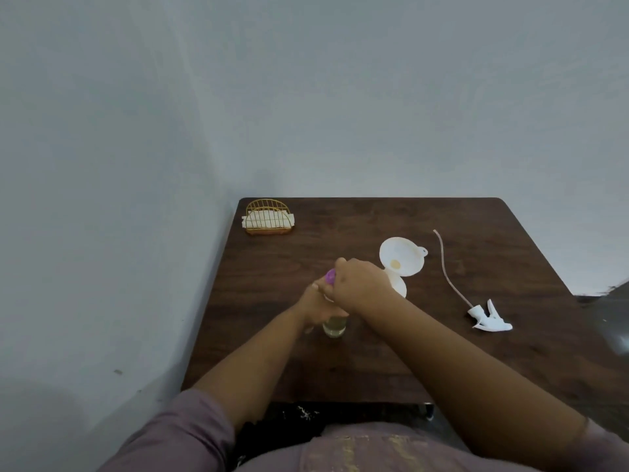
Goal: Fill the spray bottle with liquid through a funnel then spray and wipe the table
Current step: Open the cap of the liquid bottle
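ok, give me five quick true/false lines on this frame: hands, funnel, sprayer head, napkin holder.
1. The funnel sits in a white bottle. True.
2. The sprayer head is screwed onto that bottle. False: it lies on the table, to the right, its tube stretched out.
3. The right hand holds a purple cap. True.
4. The left hand rests flat on the table. False: it grips a clear bottle of yellowish liquid.
5. The napkin holder stands at the near right corner. False: far left corner.
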The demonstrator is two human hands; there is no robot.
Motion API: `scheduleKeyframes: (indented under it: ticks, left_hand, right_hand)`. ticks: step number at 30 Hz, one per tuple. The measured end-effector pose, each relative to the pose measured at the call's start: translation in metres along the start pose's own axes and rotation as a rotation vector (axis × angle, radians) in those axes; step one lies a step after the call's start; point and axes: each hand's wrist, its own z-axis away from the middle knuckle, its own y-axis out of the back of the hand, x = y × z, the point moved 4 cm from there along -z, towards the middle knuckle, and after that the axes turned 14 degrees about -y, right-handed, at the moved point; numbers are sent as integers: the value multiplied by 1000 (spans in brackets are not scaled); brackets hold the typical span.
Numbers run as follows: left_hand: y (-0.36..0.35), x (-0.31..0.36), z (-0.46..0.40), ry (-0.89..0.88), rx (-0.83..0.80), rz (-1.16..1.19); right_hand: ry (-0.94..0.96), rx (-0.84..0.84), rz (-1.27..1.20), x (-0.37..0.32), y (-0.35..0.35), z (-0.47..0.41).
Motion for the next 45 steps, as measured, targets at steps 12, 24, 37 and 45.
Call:
scheduleKeyframes:
  ticks: [12,24,37,45]
  left_hand:
    - [1,4,4,-22,11,53]
    - [3,-3,0,-84,8,17]
    - [-2,7,-4,-83,2,-122]
    - [0,4,1,-109,-34,-116]
  right_hand:
    - [47,111,-47,-6,12,-1]
    - [123,-86,1,-4,12,2]
    - [38,8,-105,-8,1,3]
    - [228,-186,81,-12,4,4]
